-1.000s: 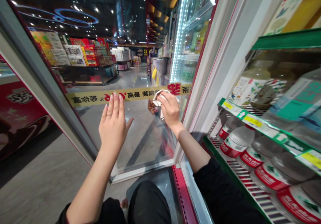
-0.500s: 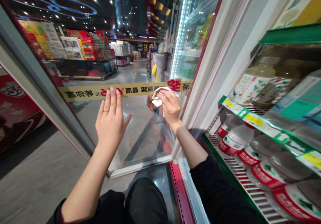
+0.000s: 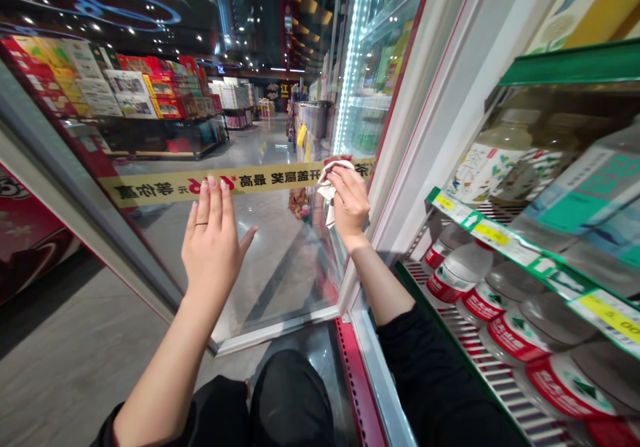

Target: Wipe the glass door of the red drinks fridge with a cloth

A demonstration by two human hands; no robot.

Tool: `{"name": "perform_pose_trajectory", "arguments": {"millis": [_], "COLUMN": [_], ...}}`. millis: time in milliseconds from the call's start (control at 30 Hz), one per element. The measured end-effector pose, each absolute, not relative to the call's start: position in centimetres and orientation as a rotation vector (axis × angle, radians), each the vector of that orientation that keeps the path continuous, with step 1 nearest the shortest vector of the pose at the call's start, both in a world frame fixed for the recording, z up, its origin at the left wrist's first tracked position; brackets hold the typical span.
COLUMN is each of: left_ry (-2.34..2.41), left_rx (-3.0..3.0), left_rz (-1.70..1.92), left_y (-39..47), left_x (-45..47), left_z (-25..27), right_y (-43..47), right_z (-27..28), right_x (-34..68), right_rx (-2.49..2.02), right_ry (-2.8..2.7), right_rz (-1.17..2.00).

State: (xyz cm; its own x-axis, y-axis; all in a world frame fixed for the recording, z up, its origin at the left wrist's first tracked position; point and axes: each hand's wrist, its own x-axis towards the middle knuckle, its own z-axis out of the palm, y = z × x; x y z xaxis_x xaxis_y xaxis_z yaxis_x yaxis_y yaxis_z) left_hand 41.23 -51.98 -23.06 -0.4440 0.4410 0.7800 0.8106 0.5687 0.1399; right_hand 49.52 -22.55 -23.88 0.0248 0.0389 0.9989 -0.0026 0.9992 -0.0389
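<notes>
A glass door [image 3: 280, 273] in a pale frame stands in front of me, with a yellow printed strip [image 3: 273, 179] across it; the lettering reads reversed from my side. My left hand [image 3: 211, 243] lies flat against the glass, its fingertips over the strip and the thumb spread; a thin dark ring is on one finger. At the right end of the strip, my right hand [image 3: 351, 200] presses a white cloth [image 3: 327, 190] to the glass. The fingers are bent over the cloth and hide part of it.
On the right, cooler shelves hold large red-labelled water bottles [image 3: 515, 333] below and other drinks bottles [image 3: 493, 150] above a green price rail [image 3: 505, 237]. A red cabinet [image 3: 30, 247] stands at left. Through the glass, stacked boxes [image 3: 135, 90] and a shop aisle show.
My right hand has slid the cloth to the right along the strip, nearer the door frame. My left hand stays flat on the glass, while the view has shifted slightly.
</notes>
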Motion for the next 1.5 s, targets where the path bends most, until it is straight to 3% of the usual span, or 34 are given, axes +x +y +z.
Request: {"name": "perform_pose_trajectory", "arguments": {"millis": [200,433,633,767,1000,1233,1500], "left_ry": [-2.104,-2.086,-2.122,-2.142,-2.188,-2.219,-2.171], "left_rx": [-1.0,-1.001,-1.006,-1.01,-1.008,-1.021,-1.033], "left_rz": [-0.672,-0.663,-0.685,-0.715,-0.729,-0.72,-0.729], "left_y": [-52.0,-52.0,-52.1,-52.1,-52.3,-52.7,-53.1], "left_x": [41.2,41.3,41.3,41.2,41.8,41.9,42.0], "left_z": [-23.0,-23.1,-22.9,-22.9,-22.4,-22.2,-22.2], "right_y": [-20.5,-20.1,-18.2,-19.7,-20.5,-21.4,-20.4], "right_z": [-23.7,-23.1,-23.4,-26.0,-25.3,-28.9,-27.2], "right_x": [50.7,51.3,52.0,52.4,53.9,52.6,51.2], "right_rx": [-0.252,-0.101,-0.269,-0.247,-0.186,-0.359,-0.344], "right_ry": [-1.398,-1.486,-1.38,-1.469,-1.75,-1.427,-1.295], "right_rz": [0.068,0.074,0.071,0.087,0.042,0.168,0.316]}}
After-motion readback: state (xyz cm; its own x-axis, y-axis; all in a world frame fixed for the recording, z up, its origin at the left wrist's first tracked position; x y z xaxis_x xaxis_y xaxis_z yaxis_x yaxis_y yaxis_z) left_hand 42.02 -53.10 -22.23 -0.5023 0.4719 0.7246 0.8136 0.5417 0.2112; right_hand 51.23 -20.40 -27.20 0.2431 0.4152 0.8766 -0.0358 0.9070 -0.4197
